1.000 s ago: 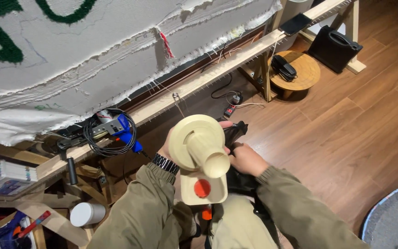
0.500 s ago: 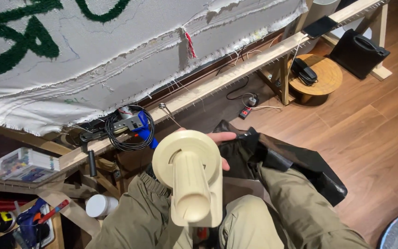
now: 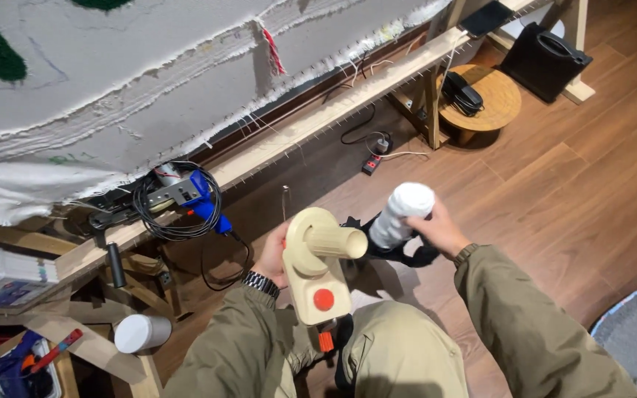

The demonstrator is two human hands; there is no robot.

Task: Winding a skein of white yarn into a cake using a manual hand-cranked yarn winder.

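— What hides the left hand?
— The cream yarn winder covers its fingers.
— And the black bag?
— Mostly behind the white yarn cone; the round rug is cut off.

smooth matt cream plastic winder, fuzzy white yarn cone, glossy wooden floor

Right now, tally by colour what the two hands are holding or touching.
Cream: 1, yarn winder in the left hand
White: 1, yarn cone in the right hand
Black: 1, bag under the cone
Total: 3
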